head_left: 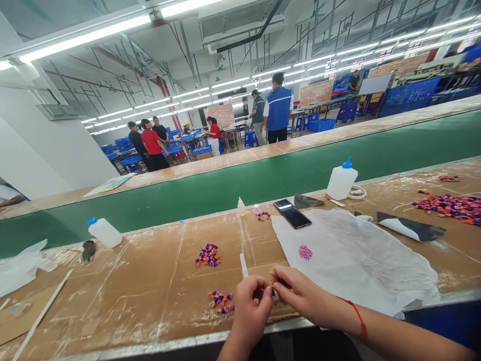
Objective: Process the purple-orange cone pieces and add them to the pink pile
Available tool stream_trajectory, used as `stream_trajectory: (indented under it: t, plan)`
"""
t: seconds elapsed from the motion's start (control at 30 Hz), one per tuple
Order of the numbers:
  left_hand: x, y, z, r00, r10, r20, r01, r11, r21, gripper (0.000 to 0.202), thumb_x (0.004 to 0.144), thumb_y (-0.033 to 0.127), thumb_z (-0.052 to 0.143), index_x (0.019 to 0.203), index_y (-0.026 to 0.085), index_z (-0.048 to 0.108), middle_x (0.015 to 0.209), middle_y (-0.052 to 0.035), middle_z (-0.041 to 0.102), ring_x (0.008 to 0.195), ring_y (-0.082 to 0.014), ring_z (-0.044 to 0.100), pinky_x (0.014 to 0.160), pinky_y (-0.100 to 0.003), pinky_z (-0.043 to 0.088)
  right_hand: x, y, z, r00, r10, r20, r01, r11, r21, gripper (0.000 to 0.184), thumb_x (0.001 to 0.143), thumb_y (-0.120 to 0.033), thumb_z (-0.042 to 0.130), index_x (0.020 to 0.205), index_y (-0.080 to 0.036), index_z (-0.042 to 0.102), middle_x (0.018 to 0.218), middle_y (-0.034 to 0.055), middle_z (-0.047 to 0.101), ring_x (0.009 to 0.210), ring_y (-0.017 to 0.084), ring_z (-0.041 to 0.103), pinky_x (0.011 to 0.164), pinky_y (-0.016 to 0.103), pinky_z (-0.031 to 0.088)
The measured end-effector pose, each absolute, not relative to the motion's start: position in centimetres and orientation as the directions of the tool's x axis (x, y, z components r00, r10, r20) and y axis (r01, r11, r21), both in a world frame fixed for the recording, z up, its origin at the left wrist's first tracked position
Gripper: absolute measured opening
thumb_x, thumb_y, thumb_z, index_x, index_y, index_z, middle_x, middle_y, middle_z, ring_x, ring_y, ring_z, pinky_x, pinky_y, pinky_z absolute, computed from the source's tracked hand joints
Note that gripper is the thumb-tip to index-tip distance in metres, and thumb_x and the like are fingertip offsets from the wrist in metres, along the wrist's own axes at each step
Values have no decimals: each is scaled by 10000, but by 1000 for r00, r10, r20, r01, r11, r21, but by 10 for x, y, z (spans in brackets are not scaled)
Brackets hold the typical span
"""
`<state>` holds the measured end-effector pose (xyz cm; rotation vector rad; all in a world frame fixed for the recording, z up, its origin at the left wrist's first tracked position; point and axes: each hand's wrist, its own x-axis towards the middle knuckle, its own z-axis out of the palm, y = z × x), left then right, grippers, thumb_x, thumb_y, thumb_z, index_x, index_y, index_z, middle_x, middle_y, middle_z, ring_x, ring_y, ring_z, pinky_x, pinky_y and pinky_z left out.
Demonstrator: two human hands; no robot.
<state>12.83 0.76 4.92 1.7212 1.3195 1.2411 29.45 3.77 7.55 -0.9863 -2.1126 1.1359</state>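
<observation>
My left hand [252, 302] and my right hand [296, 291] meet above the front edge of the bench, fingertips pinched together. Whatever small piece sits between them is mostly hidden by the fingers. A red cord circles my right wrist. Just left of my left hand lies a small group of purple-and-orange pieces [220, 300], with a larger heap of the same pieces [208, 255] farther back. Behind my hands a white strip [244, 264] points away from me. On the white cloth [338, 250] to the right rests a little cluster of pink pieces [305, 252].
A phone [292, 213] lies at the cloth's back corner, near a small dropper bottle [241, 206]. White bottles with blue caps stand at right [342, 181] and lean at left [105, 232]. Many colourful pieces [451, 206] spread far right. A green belt [225, 185] runs behind; people stand beyond.
</observation>
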Motion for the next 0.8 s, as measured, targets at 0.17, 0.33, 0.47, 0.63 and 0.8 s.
stream_trajectory:
  t: [0.17,0.33,0.47,0.63,0.8]
  plan:
    - [126,5,40,26,958,285,315,-278,907,321,870,421,599,698,153,638,642,-39,621,593,-128,535,578,-225,426,296,39,75,-582,801,143,346,403,-848,249,946,-396,395,768,-222,396,714,-8,472,656,163,429,605,279,356]
    - [116,3,13,-60,972,226,180,-212,960,451,847,588,624,804,144,690,697,-57,653,616,-134,553,590,-232,456,305,47,72,-554,807,205,363,455,-813,229,965,-365,383,788,-220,404,736,8,515,665,169,455,617,289,370]
    - [104,-3,-4,-113,988,110,66,-103,993,496,766,634,701,821,142,698,688,-46,646,563,-113,516,526,-217,429,312,51,71,-561,798,219,403,495,-770,212,967,-310,362,783,-218,414,733,21,538,656,171,470,609,293,377]
    - [94,-16,-7,-101,994,38,5,-38,999,480,723,611,747,790,138,709,661,-34,633,557,-103,510,535,-211,429,311,55,71,-623,748,231,505,609,-612,167,940,-200,353,786,-216,416,715,20,563,626,157,493,590,267,390]
    - [92,-30,7,-20,998,-53,-4,53,999,393,699,518,784,771,139,709,619,-22,630,539,-105,523,539,-219,454,309,62,69,-693,714,102,595,646,-478,138,893,-134,416,778,-207,435,717,21,563,637,158,500,610,263,361]
